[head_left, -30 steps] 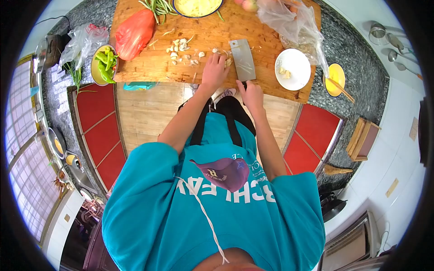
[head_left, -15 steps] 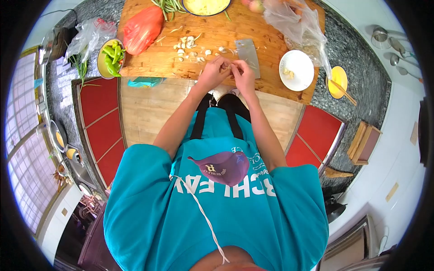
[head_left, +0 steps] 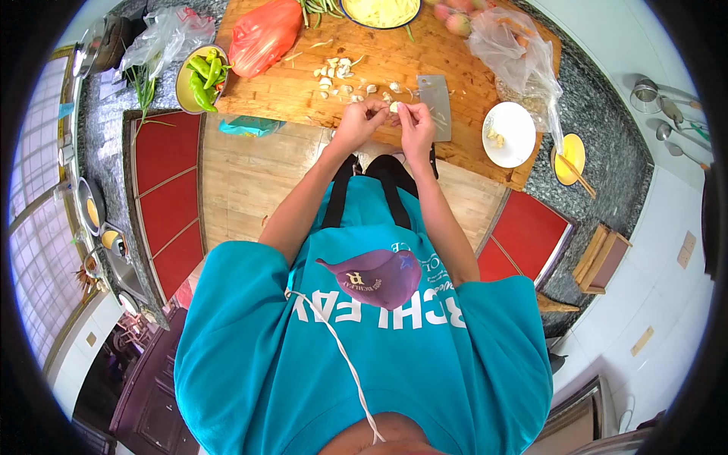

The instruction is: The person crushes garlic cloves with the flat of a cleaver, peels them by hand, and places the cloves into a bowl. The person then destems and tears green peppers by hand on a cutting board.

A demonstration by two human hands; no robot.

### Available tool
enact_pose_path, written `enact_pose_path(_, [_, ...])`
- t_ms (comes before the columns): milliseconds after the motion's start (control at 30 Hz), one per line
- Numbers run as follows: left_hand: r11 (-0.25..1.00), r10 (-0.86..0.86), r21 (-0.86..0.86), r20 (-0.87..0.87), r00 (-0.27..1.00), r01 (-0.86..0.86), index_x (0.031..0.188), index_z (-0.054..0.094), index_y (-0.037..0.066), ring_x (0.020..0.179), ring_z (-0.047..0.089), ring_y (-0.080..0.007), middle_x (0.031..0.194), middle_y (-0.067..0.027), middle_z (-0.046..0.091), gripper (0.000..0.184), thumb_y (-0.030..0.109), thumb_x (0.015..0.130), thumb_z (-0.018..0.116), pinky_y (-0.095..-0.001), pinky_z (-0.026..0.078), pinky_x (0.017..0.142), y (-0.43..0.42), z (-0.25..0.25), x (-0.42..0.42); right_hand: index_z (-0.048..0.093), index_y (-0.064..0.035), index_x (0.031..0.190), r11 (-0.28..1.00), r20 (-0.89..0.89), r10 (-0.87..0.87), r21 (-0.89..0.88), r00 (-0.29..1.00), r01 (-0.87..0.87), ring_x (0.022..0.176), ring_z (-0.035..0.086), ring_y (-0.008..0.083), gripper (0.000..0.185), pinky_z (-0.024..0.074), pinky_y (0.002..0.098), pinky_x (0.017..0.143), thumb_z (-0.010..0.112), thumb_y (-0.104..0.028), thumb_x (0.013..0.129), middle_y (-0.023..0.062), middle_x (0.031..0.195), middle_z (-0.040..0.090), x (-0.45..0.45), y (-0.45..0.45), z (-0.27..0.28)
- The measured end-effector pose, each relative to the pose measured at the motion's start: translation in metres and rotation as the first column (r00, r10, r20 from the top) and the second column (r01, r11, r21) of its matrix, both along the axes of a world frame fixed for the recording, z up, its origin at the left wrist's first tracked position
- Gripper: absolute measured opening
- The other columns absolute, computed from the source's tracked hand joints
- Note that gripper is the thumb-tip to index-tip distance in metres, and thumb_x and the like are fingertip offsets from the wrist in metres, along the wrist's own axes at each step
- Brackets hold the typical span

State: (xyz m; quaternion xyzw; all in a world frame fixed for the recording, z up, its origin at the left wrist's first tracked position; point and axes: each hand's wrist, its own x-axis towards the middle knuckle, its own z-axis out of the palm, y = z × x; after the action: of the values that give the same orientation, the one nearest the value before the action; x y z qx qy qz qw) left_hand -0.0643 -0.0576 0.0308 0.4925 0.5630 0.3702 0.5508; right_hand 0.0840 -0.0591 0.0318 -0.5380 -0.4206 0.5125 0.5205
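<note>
The left hand (head_left: pixel 361 125) and right hand (head_left: pixel 418 130) pinch a small clove (head_left: pixel 393 108), garlic I think, over the tabletop (head_left: pixel 273 102); the knife (head_left: pixel 434 111) lies at its three o'clock, leaving both hands free.

On a brown wooden table (head_left: pixel 447 53): pale loose garlic cloves (head_left: pixel 371 89), flat rectangular steel cleaver (head_left: pixel 434 106), bulging red plastic bag (head_left: pixel 265 38), round white bowl (head_left: pixel 516 150), round blue-rimmed bowl (head_left: pixel 381 28), crumpled clear plastic bag (head_left: pixel 525 64), slender green beans (head_left: pixel 318 8).

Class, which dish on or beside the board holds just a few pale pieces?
The white dish, right of the cleaver. Green peppers fill the left dish, pale shreds the blue-rimmed dish; chopsticks rest in the far-right dish.
</note>
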Motion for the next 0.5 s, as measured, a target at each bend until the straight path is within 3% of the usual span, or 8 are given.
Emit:
enact_pose_path(200, [0.997, 0.071, -0.016, 0.087, 0.994, -0.070, 0.099, 0.068, -0.005, 0.072, 0.059, -0.0069, 0.081, -0.0021, 0.068, 0.016, 0.011, 0.094, 0.066, -0.0246, 0.049, 0.065, 0.005, 0.004, -0.004, 0.058, 0.0023, 0.091, 0.999, 0.045, -0.011, 0.041, 0.999, 0.009, 0.071, 0.066, 0.0116, 0.014, 0.0547, 0.0267, 0.063, 0.066, -0.008, 0.096, 0.0089, 0.081, 0.068, -0.011, 0.001, 0.007])
enact_pose_path(367, [0.987, 0.129, -0.123, 0.232, 0.964, -0.103, 0.092, 0.067, -0.005, 0.074, 0.059, -0.0077, 0.082, -0.0021, 0.067, 0.015, 0.011, 0.094, 0.065, -0.0249, 0.049, 0.068, 0.008, 0.016, -0.008, 0.059, 0.0023, 0.093, 0.999, -0.119, 0.044, 0.016, 0.992, -0.042, 0.071, 0.066, 0.0125, 0.015, 0.0549, 0.0269, 0.064, 0.064, -0.010, 0.098, 0.0097, 0.082, 0.068, -0.016, 0.000, 0.007])
enact_pose_path(433, [0.997, 0.078, -0.039, 0.280, 0.957, -0.070, 0.096, 0.067, -0.001, 0.066, 0.049, -0.0028, 0.078, 0.0030, 0.062, 0.014, 0.013, 0.096, 0.064, -0.0206, 0.038, 0.057, 0.007, 0.013, -0.010, 0.060, 0.0022, 0.094, 0.998, -0.182, 0.039, -0.035, 0.982, -0.046, 0.071, 0.066, 0.0125, 0.014, 0.0549, 0.0267, 0.064, 0.063, -0.011, 0.098, 0.0095, 0.084, 0.068, -0.017, 0.002, 0.012])
enact_pose_path(500, [0.998, 0.068, -0.037, 0.289, 0.955, -0.060, 0.095, 0.066, -0.001, 0.068, 0.050, -0.0030, 0.078, 0.0034, 0.062, 0.014, 0.012, 0.096, 0.064, -0.0207, 0.039, 0.059, 0.005, 0.010, -0.012, 0.062, 0.0022, 0.096, 0.995, -0.245, 0.027, -0.090, 0.969, -0.051, 0.071, 0.065, 0.0124, 0.014, 0.0548, 0.0265, 0.064, 0.063, -0.011, 0.099, 0.0094, 0.085, 0.069, -0.016, 0.001, 0.011])
